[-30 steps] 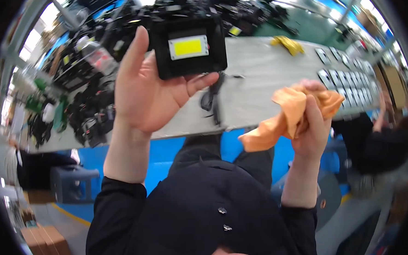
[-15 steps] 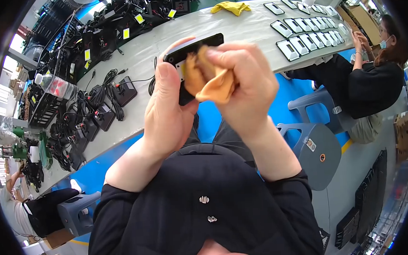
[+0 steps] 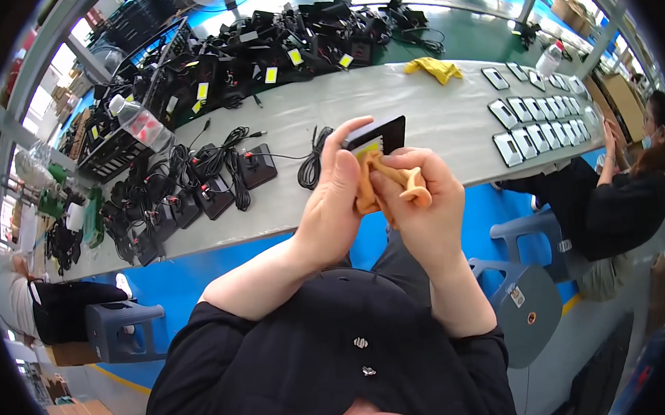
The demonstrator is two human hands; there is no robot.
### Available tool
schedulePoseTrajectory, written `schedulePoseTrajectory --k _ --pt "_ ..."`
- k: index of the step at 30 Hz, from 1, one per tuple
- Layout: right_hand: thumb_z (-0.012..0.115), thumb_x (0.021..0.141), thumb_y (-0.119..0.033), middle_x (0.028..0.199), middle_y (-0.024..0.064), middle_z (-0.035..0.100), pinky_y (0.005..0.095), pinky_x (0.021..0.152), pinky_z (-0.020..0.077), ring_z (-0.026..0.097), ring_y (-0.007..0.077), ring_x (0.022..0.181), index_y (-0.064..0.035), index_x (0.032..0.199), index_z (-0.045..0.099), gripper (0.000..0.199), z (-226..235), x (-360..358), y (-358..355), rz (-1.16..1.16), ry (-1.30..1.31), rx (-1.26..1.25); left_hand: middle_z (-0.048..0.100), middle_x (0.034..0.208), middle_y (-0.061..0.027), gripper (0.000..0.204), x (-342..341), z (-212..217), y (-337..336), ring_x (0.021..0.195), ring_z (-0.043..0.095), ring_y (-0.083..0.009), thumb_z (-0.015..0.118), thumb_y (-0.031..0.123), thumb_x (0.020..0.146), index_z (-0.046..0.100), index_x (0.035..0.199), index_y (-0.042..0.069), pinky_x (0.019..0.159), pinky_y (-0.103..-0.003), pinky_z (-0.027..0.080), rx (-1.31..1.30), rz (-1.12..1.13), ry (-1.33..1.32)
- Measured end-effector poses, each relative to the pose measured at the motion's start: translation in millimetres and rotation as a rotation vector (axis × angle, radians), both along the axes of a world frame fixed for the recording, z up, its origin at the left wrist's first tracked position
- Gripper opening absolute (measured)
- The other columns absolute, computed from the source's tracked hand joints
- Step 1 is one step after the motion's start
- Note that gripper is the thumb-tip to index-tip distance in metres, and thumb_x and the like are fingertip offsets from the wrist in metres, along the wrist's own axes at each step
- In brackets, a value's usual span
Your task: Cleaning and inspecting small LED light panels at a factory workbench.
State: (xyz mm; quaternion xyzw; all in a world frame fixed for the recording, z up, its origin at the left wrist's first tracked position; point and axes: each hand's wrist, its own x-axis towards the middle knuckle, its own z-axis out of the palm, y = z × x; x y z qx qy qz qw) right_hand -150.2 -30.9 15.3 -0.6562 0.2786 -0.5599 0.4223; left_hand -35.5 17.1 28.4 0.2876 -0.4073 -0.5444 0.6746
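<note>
Above the near table edge, my left hand point(image 3: 329, 215) grips a flat black box-shaped device point(image 3: 393, 133) by its side, thumb in front and fingers behind. A yellow and white label shows on the device's near face; its lower part is hidden. My right hand point(image 3: 436, 213) pinches a bunched orange cloth point(image 3: 367, 191) between thumb and fingers. The cloth lies against the device just below the label, and part of it hangs down between the two hands. Behind my left hand a coiled black cable point(image 3: 311, 167) rests on the table.
On the pale table point(image 3: 290, 108) sit black devices with cables point(image 3: 259, 166) to the left. Many more are piled behind point(image 3: 294, 40). A yellow cloth point(image 3: 436, 68) and rows of black-framed white parts point(image 3: 528, 141) lie right. A person point(image 3: 625, 200) sits by a stool point(image 3: 522, 310).
The view has shifted, so the table sits lower. The device has turned in my left hand, showing its yellow label, and the orange cloth has come down to below that label.
</note>
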Motion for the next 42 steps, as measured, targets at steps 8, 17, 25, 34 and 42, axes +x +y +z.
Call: schedulePoseTrajectory --k 8,17,25,34,42 --pt "0.075 0.078 0.001 0.09 0.0087 0.065 0.0254 0.067 0.0541 0.064 0.0136 0.082 -0.0011 0.093 0.062 0.02 17 -26 1 -0.203 -0.249 -0.159 0.044 0.138 -0.0114 0.062 13 3 -5 0.128 0.044 -0.0247 0.029 0.052 0.099 0.029 0.144 0.009 0.108 -0.042 0.034 -0.023 -0.04 0.199" --pt "0.078 0.071 -0.001 0.091 0.011 0.068 0.027 0.071 0.0541 0.067 0.0197 0.082 -0.002 0.092 0.064 0.025 22 -10 10 0.103 0.062 -0.297 0.046 0.133 -0.0143 0.066 12 -5 8 0.122 0.049 -0.0249 0.028 0.054 0.098 0.023 0.145 0.007 0.103 -0.039 0.04 -0.009 -0.114 0.149" --pt "0.081 0.066 -0.004 0.089 0.0088 0.067 0.0268 0.067 0.0517 0.066 0.0188 0.078 -0.0035 0.09 0.065 0.029 19 -19 1 -0.026 0.11 -0.455 0.044 0.136 -0.0153 0.067 1 -6 -1 0.124 0.048 -0.0272 0.026 0.056 0.098 0.02 0.146 0.009 0.104 -0.04 0.039 -0.012 -0.167 0.121" --pt "0.053 0.076 0.005 0.111 0.0144 0.057 0.0256 0.07 0.0538 0.061 0.0119 0.082 0.0026 0.112 0.052 0.036 9 -94 -9 0.104 -0.399 0.387 0.052 0.132 -0.0176 0.07 -22 1 -9 0.115 0.057 -0.0301 0.019 0.056 0.099 0.035 0.139 0.0 0.095 -0.043 0.048 0.104 -0.311 0.329" --pt "0.057 0.083 0.007 0.106 0.0063 0.062 0.0244 0.084 0.0486 0.059 0.0096 0.096 0.0039 0.123 0.052 0.04 -38 -101 -31 0.442 -0.122 0.337 0.065 0.105 -0.0098 0.063 -43 -9 -39 0.096 0.063 -0.0148 0.024 0.051 0.102 0.056 0.118 -0.001 0.086 -0.029 0.048 0.379 -0.218 -0.106"
